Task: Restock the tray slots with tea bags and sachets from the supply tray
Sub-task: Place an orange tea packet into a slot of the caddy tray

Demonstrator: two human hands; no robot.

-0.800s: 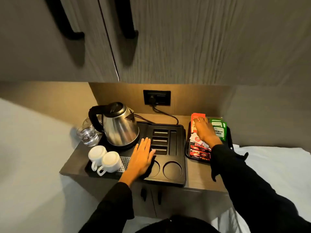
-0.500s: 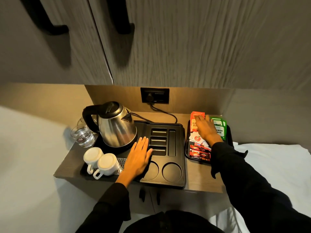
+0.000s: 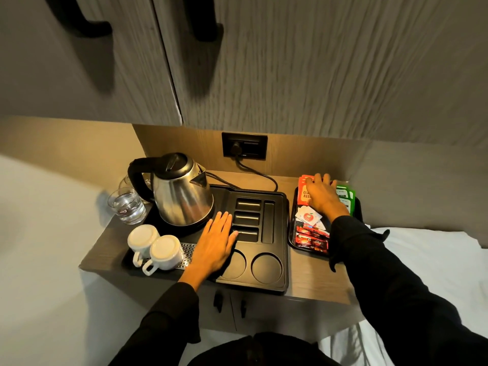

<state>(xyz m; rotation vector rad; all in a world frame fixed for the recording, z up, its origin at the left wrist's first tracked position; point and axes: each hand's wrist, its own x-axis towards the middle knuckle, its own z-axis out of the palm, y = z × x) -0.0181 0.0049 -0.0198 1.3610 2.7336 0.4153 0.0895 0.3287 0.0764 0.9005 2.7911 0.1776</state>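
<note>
Two trays sit side by side on the counter [image 3: 311, 289]: the big black serving tray [image 3: 280, 281] with a kettle [image 3: 182, 194] on it, and the smaller supply tray [image 3: 291, 233] just to its right. The serving tray's slots [image 3: 248, 219], three short ones and one long one, look bare, so the restocking seems hardly begun.

The left hand [image 3: 216, 241] lies flat and spread on the serving tray, fingers wide, holding nothing, its thumb at the near short slot; it probably just steadies the tray.

The right hand [image 3: 323, 194] rests palm-down on the far end of the supply tray, its grip spread over the red tea packets [image 3: 303, 192]. Whether the fingers have closed on a packet I cannot tell, since the back of the hand hides them. The green tea packets [image 3: 344, 200] stand just to the right of that grip, touching or nearly so. White sachets [image 3: 309, 216] lie loose nearer the wrist, and dark red sachets [image 3: 311, 239] lie nearer still, beside the sleeve.

All of these should weigh next to nothing. The tea packets look like flat paper or foil envelopes, stiff enough to pinch by the top edge between thumb and forefinger; packed upright together, one may drag its neighbours along. The sachets are softer and slicker, likely to slide about, so a pinch at a short end suits them best.

The slots lie well left of the right grip, across the gap between the trays.
</note>
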